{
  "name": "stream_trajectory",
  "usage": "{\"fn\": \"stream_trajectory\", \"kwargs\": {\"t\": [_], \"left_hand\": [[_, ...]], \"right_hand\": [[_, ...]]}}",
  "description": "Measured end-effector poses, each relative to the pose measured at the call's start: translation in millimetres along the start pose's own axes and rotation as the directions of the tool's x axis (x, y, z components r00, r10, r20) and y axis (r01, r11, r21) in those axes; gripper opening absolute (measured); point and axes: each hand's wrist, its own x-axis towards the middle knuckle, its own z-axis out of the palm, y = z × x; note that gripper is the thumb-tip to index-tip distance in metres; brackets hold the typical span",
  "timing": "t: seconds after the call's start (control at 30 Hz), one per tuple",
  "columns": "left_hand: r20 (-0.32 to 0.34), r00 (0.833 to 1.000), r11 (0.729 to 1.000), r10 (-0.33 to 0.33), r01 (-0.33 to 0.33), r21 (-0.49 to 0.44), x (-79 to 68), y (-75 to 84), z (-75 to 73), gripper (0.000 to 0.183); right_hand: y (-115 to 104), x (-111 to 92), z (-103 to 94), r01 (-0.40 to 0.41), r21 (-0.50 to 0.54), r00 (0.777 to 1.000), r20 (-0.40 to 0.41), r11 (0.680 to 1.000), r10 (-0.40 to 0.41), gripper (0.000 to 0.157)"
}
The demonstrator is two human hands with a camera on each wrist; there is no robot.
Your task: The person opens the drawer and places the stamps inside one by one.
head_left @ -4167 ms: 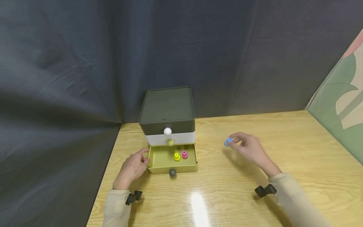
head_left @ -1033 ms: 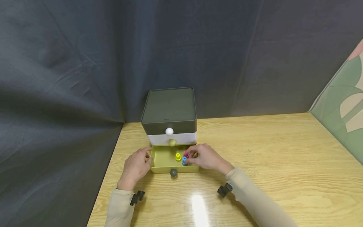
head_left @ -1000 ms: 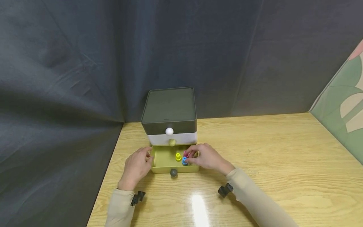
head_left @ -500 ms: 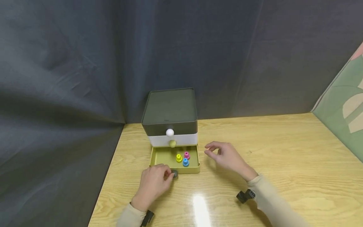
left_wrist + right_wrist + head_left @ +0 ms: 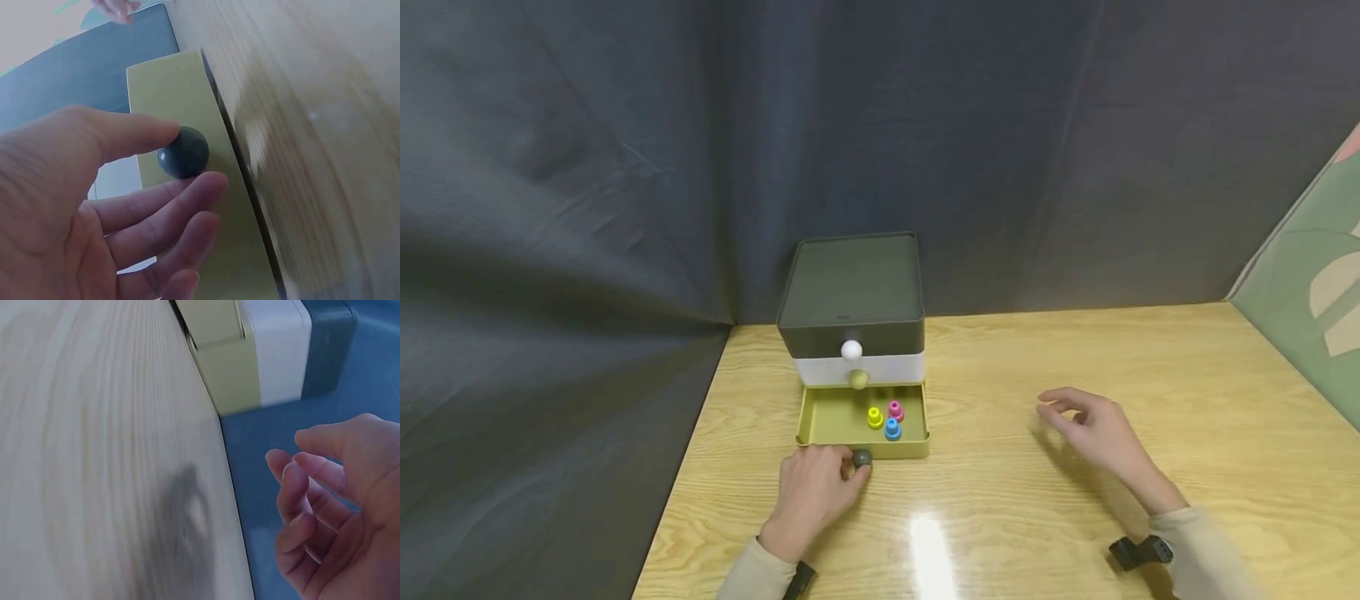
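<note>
In the head view my left hand (image 5: 816, 492) is at the front of the pulled-out olive drawer (image 5: 827, 417). Its thumb and forefinger pinch the round dark grey knob (image 5: 184, 153), which the left wrist view shows up close. A yellow peg (image 5: 875, 418), a pink peg (image 5: 896, 410) and a blue peg (image 5: 892, 429), each stepped with a hollow top, stand grouped on the drawer's right side. My right hand (image 5: 1101, 429) hovers above the table to the right, its fingers loosely bent around nothing, as the right wrist view (image 5: 344, 506) also shows.
Above the drawer rise a white tier (image 5: 895, 368) and a dark grey top tier (image 5: 850, 283), with a white knob (image 5: 852, 350) and an olive knob (image 5: 858, 379). Dark curtains (image 5: 970, 167) close off the back and left of the wooden table (image 5: 1000, 517).
The blue peg went from my right hand into the drawer beside the other two. My right hand then withdrew rightward. The left hand moved from the drawer's left side to its knob.
</note>
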Motion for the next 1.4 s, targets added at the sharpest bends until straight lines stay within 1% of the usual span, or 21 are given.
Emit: {"fn": "stream_trajectory", "kwargs": {"t": [0.13,0.2,0.3,0.43,0.5,0.63,0.7,0.8,0.9,1.1,1.23,1.4], "left_hand": [[0.008,1.000,1.000,-0.008,0.008,-0.014,1.0,1.2,0.8,0.023],[0.005,1.000,1.000,-0.015,0.015,-0.021,2.7,0.6,1.3,0.022],[-0.011,1.000,0.999,-0.028,0.028,-0.037,6.9,-1.0,3.0,0.026],[-0.038,0.998,0.997,-0.054,0.051,-0.059,12.9,-2.8,5.6,0.036],[-0.043,0.996,0.995,-0.073,0.069,-0.075,16.7,-3.7,7.5,0.033],[-0.054,0.992,0.988,-0.114,0.107,-0.111,28.2,-6.3,13.1,0.020],[-0.061,0.990,0.985,-0.129,0.121,-0.125,35.9,-8.1,15.5,0.019],[-0.063,0.989,0.982,-0.132,0.122,-0.141,47.5,-11.8,17.9,0.023],[-0.048,0.989,0.980,-0.143,0.134,-0.148,54.7,-14.7,19.6,0.029],[-0.009,0.980,0.966,-0.196,0.192,-0.172,59.1,-20.2,23.6,0.036],[-0.017,0.980,0.962,-0.199,0.192,-0.193,63.6,-22.0,25.7,0.037],[-0.028,0.979,0.961,-0.202,0.192,-0.201,66.2,-24.3,28.6,0.036]], "right_hand": [[19.0,-11.6,-15.1,-0.058,-0.017,0.998,-0.012,0.998,0.058,0.035],[25.3,-16.3,-18.3,-0.070,-0.010,0.997,-0.020,0.997,0.070,0.034],[30.8,-22.6,-20.5,-0.093,0.008,0.996,-0.013,0.996,0.093,0.034],[35.8,-26.2,-24.6,-0.088,0.008,0.996,-0.014,0.996,0.088,0.034],[37.5,-27.0,-28.1,-0.084,0.003,0.996,-0.020,0.996,0.084,0.034],[38.6,-28.1,-33.5,-0.094,0.005,0.995,-0.027,0.996,0.094,0.035],[38.6,-28.3,-34.0,-0.101,0.012,0.995,-0.023,0.995,0.101,0.036],[38.1,-28.2,-31.7,-0.106,0.023,0.994,-0.022,0.994,0.107,0.036],[37.7,-28.1,-28.3,-0.114,0.034,0.993,-0.019,0.993,0.115,0.036],[35.1,-28.6,-21.5,-0.117,0.042,0.993,-0.014,0.992,0.118,0.035],[32.4,-27.6,-19.7,-0.107,0.045,0.994,-0.026,0.993,0.108,0.034],[32.3,-25.4,-20.5,-0.101,0.037,0.995,-0.014,0.994,0.102,0.035]]}}
